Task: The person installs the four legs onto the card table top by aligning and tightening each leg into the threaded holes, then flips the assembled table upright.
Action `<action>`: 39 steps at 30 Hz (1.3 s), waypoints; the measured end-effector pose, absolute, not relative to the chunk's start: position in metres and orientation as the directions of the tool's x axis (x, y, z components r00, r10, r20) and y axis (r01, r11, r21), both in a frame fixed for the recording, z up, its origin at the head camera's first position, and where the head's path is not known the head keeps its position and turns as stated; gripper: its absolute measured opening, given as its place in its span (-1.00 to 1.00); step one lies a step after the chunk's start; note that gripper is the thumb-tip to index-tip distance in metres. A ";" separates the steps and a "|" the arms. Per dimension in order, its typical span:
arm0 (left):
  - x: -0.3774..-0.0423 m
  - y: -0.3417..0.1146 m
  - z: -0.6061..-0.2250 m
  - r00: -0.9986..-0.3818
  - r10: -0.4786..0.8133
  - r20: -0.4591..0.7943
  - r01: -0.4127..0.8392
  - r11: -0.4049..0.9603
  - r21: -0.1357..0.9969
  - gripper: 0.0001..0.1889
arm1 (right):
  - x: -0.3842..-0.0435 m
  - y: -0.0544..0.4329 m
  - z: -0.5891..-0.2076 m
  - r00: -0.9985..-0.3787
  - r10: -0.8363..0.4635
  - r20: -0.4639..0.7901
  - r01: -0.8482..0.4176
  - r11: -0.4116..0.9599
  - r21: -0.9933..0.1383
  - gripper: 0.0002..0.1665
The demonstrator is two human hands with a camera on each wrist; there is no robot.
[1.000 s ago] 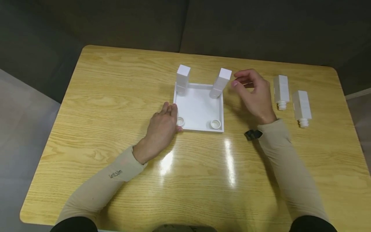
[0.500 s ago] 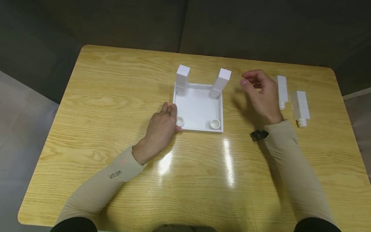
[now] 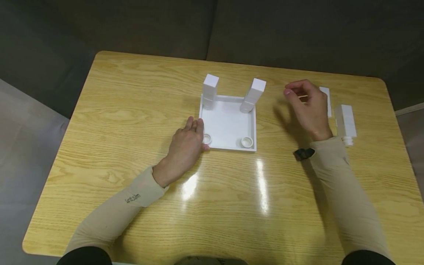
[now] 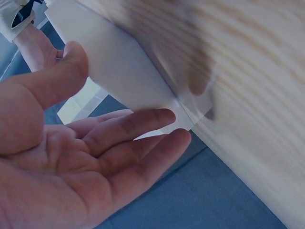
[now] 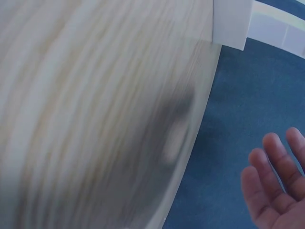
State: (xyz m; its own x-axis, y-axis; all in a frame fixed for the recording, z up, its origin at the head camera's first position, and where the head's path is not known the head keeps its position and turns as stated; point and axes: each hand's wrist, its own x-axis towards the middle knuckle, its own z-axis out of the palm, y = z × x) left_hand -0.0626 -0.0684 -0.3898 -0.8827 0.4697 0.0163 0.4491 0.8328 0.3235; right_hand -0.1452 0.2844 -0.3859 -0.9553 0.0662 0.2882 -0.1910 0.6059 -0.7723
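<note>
A white square tray-like base point(image 3: 228, 125) with a low rim lies on the table. Two white square legs point(image 3: 210, 88) point(image 3: 254, 92) stand upright at its far corners, and ring-shaped sockets point(image 3: 207, 139) point(image 3: 246, 142) sit at the near ones. My left hand point(image 3: 185, 143) rests its straight fingers along the base's left side, the thumb by the near corner. The left wrist view shows these fingers point(image 4: 143, 167) extended beside the base. Holding nothing, my right hand point(image 3: 308, 106) hovers right of the base with loosely bent fingers, partly hiding a loose leg point(image 3: 326, 99).
Another loose white leg point(image 3: 346, 119) lies at the right, its threaded end point(image 3: 347, 141) towards the person. The wooden tabletop point(image 3: 139, 110) ends at dark partitions point(image 3: 281, 33) along the far side. A dark wrist strap point(image 3: 303, 154) hangs beside the right sleeve.
My right hand has moved rightward, away from the upright right leg and towards the loose legs, and now covers part of one. My left hand and the base stay in place.
</note>
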 end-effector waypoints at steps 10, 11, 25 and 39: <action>-0.064 -0.068 -0.388 -0.884 0.467 0.003 0.442 0.834 0.329 -0.09 | -0.146 0.299 -0.387 -0.953 0.099 0.286 -0.154 0.655 -0.740 -0.61; -0.064 -0.068 -0.388 -0.884 0.467 0.003 0.442 0.835 0.327 -0.09 | -0.145 0.300 -0.387 -0.955 0.103 0.280 -0.145 0.659 -0.738 -0.60; -0.064 -0.067 -0.388 -0.881 0.473 0.006 0.450 0.836 0.313 -0.09 | -0.143 0.318 -0.393 -0.957 0.136 0.255 -0.101 0.669 -0.736 -0.61; -0.063 -0.066 -0.388 -0.879 0.476 0.005 0.453 0.833 0.318 -0.10 | -0.138 0.336 -0.393 -0.952 0.158 0.263 -0.087 0.683 -0.725 -0.64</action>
State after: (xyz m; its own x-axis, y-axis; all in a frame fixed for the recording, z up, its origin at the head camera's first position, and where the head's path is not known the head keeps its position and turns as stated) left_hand -0.0634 -0.0660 -0.3884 -0.8792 0.4765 0.0054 0.4532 0.8326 0.3184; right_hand -0.1377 0.3356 -0.3927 -0.9518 0.1576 0.2631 -0.0874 0.6829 -0.7253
